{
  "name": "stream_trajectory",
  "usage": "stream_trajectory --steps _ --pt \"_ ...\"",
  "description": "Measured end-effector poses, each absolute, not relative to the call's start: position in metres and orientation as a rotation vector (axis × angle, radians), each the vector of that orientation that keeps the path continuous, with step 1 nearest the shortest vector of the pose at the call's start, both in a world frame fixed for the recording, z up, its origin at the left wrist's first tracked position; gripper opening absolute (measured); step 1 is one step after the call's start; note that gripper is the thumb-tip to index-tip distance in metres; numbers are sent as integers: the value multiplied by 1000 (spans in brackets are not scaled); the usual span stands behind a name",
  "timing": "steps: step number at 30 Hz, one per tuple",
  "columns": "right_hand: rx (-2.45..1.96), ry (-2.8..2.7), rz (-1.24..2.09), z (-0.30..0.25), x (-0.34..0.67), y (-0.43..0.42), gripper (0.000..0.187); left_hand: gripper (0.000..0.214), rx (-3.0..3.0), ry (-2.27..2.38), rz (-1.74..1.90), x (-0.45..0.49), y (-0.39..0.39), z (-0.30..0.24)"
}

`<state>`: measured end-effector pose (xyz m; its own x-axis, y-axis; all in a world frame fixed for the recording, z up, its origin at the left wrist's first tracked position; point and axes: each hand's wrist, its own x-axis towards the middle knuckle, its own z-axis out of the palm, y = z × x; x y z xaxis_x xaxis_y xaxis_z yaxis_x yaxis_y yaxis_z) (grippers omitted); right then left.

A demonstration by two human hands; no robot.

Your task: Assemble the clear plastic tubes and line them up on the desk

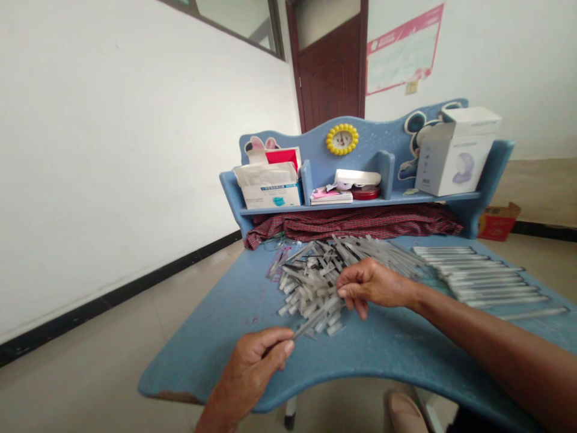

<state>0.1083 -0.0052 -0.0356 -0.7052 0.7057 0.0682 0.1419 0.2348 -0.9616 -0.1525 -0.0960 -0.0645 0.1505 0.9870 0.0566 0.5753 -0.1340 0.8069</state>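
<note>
My left hand point(259, 361) is closed in a pinch on the near end of a slim translucent pen barrel point(309, 325), which slants up and right in front of the pile. My right hand point(367, 285) is closed too, thumb and forefinger pressed together at the right side of the pile; what sits between those fingertips is too small to make out. Between and beyond both hands lies a heap of clear and greyish plastic pen parts point(311, 279), short ones in front and longer ones behind. To the right, several pens with dark ends point(491, 279) lie side by side in a row.
The blue desk point(202, 355) has a curved front edge. Along its back, a checked cloth point(360, 222) lies under a shelf point(274, 208) holding a mask box point(270, 186), a red round tin point(365, 193) and a white carton point(455, 156).
</note>
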Motion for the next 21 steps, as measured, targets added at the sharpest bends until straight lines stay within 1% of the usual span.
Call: stream_trajectory --steps 4,7,10,13,14,17,21 --pt "-802 -2062 1463 -40 107 -5 43 28 1794 1493 826 -153 -97 -63" --pt "-825 -2119 1382 -42 107 -3 48 28 1771 1489 828 -152 -97 -63" --pt "-818 -2145 1322 -41 109 -1 48 28 1773 1490 835 -151 -97 -62" --pt "-786 -2088 1392 -38 111 0 40 27 1797 1491 837 -149 -96 -60" --pt "-778 -2062 1433 -37 111 0 39 27 1807 1490 838 -149 -96 -59" --pt "-776 -2035 1501 -38 109 0 42 27 1838 1486 836 -149 -97 -58" --pt "-861 -2096 1423 -40 107 -2 50 26 1862 1494 831 -149 -97 -58"
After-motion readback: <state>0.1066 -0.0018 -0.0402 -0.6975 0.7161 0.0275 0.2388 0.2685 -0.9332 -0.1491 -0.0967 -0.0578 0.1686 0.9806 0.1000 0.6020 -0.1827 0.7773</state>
